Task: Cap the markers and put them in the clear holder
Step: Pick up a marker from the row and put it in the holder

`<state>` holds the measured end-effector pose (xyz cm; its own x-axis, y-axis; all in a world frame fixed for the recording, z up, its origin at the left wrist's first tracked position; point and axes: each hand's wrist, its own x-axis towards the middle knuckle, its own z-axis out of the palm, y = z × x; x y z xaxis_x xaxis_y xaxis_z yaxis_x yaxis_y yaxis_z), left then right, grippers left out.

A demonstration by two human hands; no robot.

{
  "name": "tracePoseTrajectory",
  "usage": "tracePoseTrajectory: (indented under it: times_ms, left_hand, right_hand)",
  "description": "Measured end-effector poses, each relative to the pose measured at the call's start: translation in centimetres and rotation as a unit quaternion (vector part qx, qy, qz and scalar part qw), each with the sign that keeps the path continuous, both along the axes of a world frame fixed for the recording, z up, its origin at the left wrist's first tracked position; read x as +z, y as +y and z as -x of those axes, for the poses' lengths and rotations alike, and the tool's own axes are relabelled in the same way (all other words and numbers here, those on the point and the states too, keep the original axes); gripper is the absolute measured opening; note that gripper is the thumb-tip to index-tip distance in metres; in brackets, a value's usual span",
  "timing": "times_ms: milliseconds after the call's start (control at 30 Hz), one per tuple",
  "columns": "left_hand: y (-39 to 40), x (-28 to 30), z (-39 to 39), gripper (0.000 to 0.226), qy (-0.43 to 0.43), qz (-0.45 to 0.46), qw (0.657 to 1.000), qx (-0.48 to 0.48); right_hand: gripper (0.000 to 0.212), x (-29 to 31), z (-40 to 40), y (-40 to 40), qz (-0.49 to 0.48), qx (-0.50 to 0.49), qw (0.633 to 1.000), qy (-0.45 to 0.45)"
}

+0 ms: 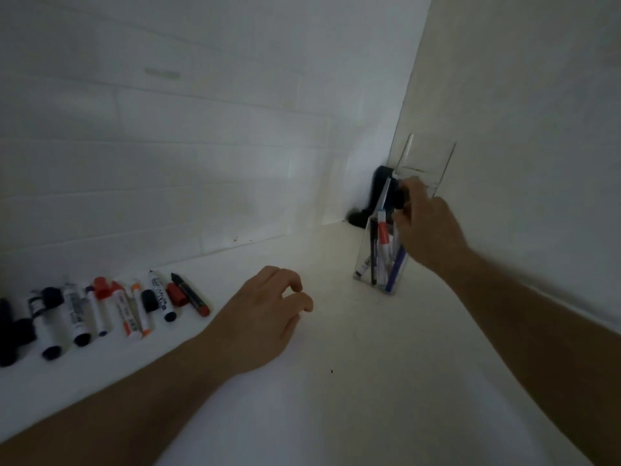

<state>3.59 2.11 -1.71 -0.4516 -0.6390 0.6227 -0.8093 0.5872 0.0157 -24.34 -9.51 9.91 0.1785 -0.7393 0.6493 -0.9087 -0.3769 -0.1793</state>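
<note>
Head view: loose markers (111, 307) left; dark, blurred object (376, 196) behind clear holder (379, 260).

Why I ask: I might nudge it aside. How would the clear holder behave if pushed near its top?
The holder looks tall and narrow, so a high push would probably tip it. Its clear, smooth walls may slide easily on the white table. The markers lean inside and would likely shift. The right hand at its top may steady it.
</note>
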Motion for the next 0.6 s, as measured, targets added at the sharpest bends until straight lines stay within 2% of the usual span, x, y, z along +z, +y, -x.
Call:
tracePoseTrajectory:
  times_ms: [100,300,367,467,533,600]
  left_hand:
    - [0.1,0.0,0.0,0.020,0.000,0.002,1.000,0.004]
    - [0.3,0.1,-0.2,0.021,0.003,-0.002,1.000,0.008]
    - [0.3,0.1,-0.1,0.021,0.001,-0.003,1.000,0.003]
    - [0.3,0.2,-0.2,0.021,0.010,0.000,1.000,-0.010]
    - [0.5,0.5,-0.5,0.021,0.017,-0.007,1.000,-0.014]
    - [0.7,0.8,-1.1,0.026,0.020,-0.010,1.000,-0.008]
  right_hand:
    - [0.025,-1.1,-0.4,-0.1,0.003,-0.043,0.998,0.034]
    - [0.028,-1.6,-0.4,0.2,-0.045,-0.090,0.990,0.097]
    - [0.029,-1.8,-0.2,0.4,-0.031,-0.082,0.991,0.097]
    - [0.036,-1.9,-0.7,1.3,0.045,-0.062,0.993,0.089]
    - [0.037,-2.1,-2.3,2.6,0.095,-0.016,0.992,0.082]
    - [0.039,-2.9,-5.1,4.0,0.079,0.055,0.993,0.067]
